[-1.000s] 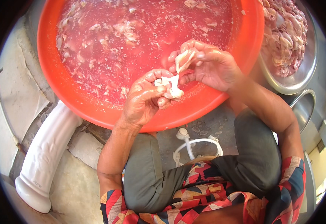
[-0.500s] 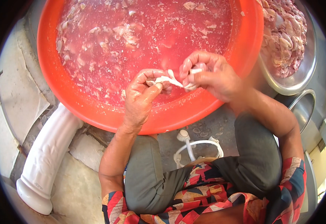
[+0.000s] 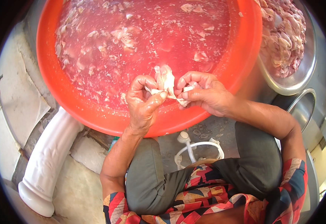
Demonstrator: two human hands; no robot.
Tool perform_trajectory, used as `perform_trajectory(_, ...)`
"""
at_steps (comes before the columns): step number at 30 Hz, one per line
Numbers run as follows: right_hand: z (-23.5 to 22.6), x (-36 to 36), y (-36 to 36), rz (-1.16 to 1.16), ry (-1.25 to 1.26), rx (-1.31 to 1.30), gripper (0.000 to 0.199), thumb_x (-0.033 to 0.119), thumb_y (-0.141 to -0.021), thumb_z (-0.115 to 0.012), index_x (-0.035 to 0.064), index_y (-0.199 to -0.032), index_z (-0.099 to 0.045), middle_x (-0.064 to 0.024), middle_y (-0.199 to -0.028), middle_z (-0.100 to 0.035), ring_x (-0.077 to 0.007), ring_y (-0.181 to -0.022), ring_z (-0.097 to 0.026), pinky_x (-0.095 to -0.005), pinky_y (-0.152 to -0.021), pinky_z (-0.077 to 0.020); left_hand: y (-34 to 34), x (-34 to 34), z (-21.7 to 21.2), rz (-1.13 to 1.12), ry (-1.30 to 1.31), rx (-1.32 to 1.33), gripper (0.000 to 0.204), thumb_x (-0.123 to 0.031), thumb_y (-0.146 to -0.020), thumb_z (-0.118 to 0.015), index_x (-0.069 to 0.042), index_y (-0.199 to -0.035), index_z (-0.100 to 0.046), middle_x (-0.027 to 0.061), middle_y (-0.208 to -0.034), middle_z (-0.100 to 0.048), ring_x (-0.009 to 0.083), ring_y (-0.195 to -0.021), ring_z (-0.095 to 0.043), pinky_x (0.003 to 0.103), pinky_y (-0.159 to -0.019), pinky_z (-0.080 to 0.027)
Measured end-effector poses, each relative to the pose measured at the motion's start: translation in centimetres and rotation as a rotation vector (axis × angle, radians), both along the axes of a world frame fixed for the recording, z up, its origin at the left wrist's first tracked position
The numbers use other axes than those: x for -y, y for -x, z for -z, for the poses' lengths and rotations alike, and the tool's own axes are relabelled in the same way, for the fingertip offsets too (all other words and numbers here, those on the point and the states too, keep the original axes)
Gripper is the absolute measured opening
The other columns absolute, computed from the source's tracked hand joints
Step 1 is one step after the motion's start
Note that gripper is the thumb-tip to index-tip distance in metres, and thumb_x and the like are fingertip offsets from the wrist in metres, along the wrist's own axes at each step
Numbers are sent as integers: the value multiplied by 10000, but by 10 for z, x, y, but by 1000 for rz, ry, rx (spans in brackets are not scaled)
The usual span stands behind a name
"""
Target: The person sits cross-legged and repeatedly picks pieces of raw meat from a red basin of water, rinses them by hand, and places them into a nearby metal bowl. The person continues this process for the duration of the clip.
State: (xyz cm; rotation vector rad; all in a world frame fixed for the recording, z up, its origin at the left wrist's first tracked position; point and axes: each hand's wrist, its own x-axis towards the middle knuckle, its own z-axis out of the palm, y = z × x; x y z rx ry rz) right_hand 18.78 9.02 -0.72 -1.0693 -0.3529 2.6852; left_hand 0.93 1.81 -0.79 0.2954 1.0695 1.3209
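A pale, wet piece of raw meat (image 3: 166,80) is stretched between my two hands, over the near side of a large red-orange tub (image 3: 107,128). My left hand (image 3: 142,100) pinches one side of it between thumb and fingers. On the other side, my right hand (image 3: 204,93) grips a whitish end with thumb and curled fingers, partly hiding it. Below them the tub holds reddish liquid, where pale meat scraps (image 3: 123,37) and many small white flecks float.
At the upper right, a metal basin (image 3: 290,89) is heaped with pinkish raw meat (image 3: 284,35). Another metal vessel (image 3: 312,108) stands below it. A white glazed column (image 3: 49,156) lies at the left. White tubing (image 3: 198,143) sits on the floor between my knees.
My right hand has moved down and slightly left. The left hand has shifted a little right and down. More of the meat now stands up, spread between them.
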Motion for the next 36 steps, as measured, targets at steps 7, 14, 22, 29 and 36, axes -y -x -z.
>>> perform_trajectory(7,7,1,9,12,-109,66,217,120,-816,-640,29,-1003,-577,-54,-809,-615,-89,-708,-575,-245,-604,-482,0,2,-2,58,37,127,263,82,-715,-600,-65,-896,-479,30,-842,-520,138,-812,-534,284,-740,-472)
perform_trajectory(14,15,-1,1,-2,-16,0,152,54,-844,-569,20,-991,-558,-65,-851,-613,-140,-718,-604,-273,-650,-506,3,3,2,258,-68,-435,292,92,-736,-543,-44,-987,-481,63,-865,-534,173,-808,-549,335,-710,-474)
perform_trajectory(22,15,4,7,-19,199,-164,169,212,-889,-515,76,-970,-575,0,-751,-544,-92,-684,-519,-260,-633,-436,-25,-22,-70,809,-718,-1403,414,113,-613,-587,-22,-1004,-595,117,-938,-600,291,-837,-580,370,-724,-459)
perform_trajectory(29,18,2,-2,59,378,-311,146,221,-874,-530,85,-916,-565,-3,-779,-544,-105,-742,-534,-267,-688,-464,-41,-31,-102,876,-761,-1545,378,-23,-689,-657,-21,-1060,-583,116,-1050,-596,321,-992,-560,435,-819,-424)
perform_trajectory(36,-18,-43,-60,177,107,-298,182,218,-837,-546,67,-936,-559,-124,-854,-612,-206,-705,-619,-338,-506,-505,-34,-28,-81,675,-733,-1343,416,-34,-734,-640,-13,-1129,-512,186,-1145,-539,374,-1046,-530,459,-910,-411)
